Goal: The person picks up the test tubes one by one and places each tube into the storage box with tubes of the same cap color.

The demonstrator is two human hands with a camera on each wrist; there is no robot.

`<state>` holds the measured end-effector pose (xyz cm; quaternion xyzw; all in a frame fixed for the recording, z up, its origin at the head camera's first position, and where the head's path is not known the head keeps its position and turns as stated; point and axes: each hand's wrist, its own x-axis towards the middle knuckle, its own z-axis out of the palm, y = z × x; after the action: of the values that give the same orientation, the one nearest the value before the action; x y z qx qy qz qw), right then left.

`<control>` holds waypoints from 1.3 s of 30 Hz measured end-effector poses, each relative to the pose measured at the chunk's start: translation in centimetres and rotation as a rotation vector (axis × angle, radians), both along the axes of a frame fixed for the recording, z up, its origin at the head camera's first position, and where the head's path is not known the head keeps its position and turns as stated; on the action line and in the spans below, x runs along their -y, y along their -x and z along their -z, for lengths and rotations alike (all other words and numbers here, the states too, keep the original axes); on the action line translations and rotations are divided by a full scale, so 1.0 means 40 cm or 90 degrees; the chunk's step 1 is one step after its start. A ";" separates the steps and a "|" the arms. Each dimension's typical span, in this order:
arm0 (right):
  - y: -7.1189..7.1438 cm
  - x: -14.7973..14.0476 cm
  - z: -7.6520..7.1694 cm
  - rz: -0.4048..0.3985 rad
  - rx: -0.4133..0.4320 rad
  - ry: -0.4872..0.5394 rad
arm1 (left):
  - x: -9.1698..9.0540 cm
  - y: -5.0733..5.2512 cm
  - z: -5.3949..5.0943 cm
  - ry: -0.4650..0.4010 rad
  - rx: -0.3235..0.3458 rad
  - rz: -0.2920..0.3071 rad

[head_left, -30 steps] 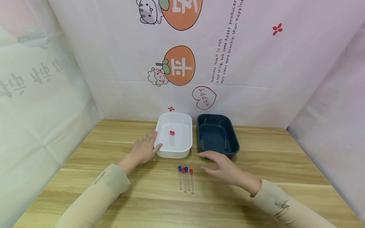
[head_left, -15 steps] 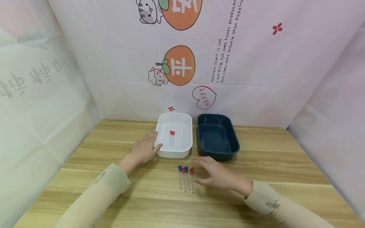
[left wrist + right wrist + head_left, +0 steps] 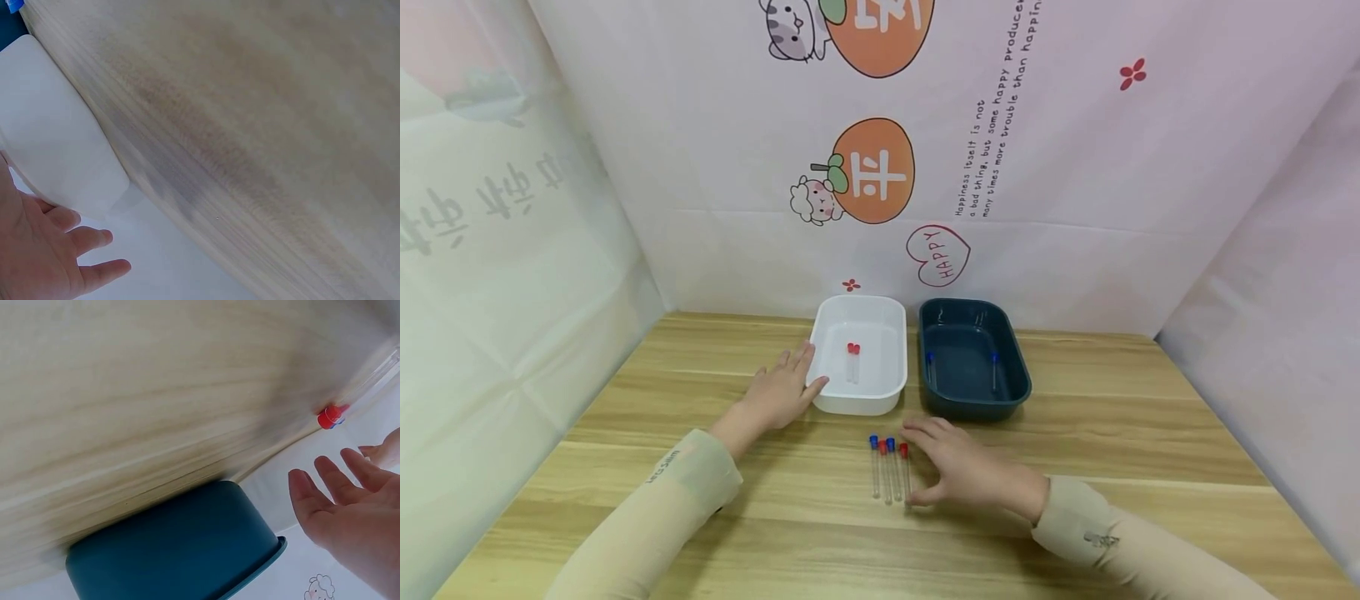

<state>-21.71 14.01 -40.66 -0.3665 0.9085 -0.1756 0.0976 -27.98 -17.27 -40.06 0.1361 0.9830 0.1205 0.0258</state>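
My left hand lies with extended fingers against the left rim of a white tray. My right hand is beside a short row of capped test tubes on the table, fingers spread and slightly bent. Its thumb is by the lower end of the rightmost red-capped test tube; whether it touches cannot be told. To the left in that row are a blue-capped tube, a red-capped tube and another blue-capped tube. The right wrist view shows a red cap past the fingers, with nothing gripped.
Two red-capped tubes lie inside the white tray. Right of it stands a dark blue tray holding two blue-capped tubes. Both trays sit near the back of the wooden table, before a printed cloth.
My right hand has moved left and toward me, from the dark tray's front edge to beside the rightmost tube. The left hand, trays and tubes have stayed in place.
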 end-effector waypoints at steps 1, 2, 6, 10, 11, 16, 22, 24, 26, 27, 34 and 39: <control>0.000 0.000 0.002 0.002 0.003 -0.007 | 0.000 -0.001 -0.001 0.001 0.000 0.000; 0.000 0.000 0.004 0.003 0.004 -0.013 | 0.000 -0.001 -0.001 0.002 0.000 0.001; 0.001 0.000 0.009 0.004 0.006 -0.025 | 0.000 -0.001 -0.001 0.003 -0.001 0.001; 0.002 0.001 0.012 0.007 0.003 -0.029 | -0.001 -0.001 -0.002 0.002 0.000 0.001; 0.003 0.001 0.013 0.008 0.000 -0.032 | -0.001 -0.001 -0.003 0.001 0.000 0.001; 0.003 0.003 0.018 0.009 -0.008 -0.050 | 0.000 0.001 -0.001 0.001 0.001 0.000; 0.004 0.007 0.019 0.011 -0.008 -0.059 | 0.001 0.003 0.003 0.004 0.000 -0.001; 0.004 0.009 0.018 0.014 -0.004 -0.064 | 0.001 0.004 0.004 0.004 -0.001 -0.001; 0.003 0.011 0.017 0.017 0.003 -0.071 | 0.001 0.004 0.004 0.004 -0.002 -0.001; 0.004 0.012 0.017 0.017 0.005 -0.073 | 0.001 0.004 0.004 0.004 -0.003 -0.001; 0.002 0.014 0.017 0.014 0.008 -0.064 | 0.000 0.001 0.002 0.001 -0.003 -0.001; 0.001 0.016 0.015 0.027 0.020 -0.070 | -0.001 0.002 0.002 -0.009 -0.001 -0.001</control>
<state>-21.74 13.38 -41.26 -0.3387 0.9226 -0.1332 0.1281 -28.04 -17.23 -40.14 0.1355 0.9823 0.1271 0.0243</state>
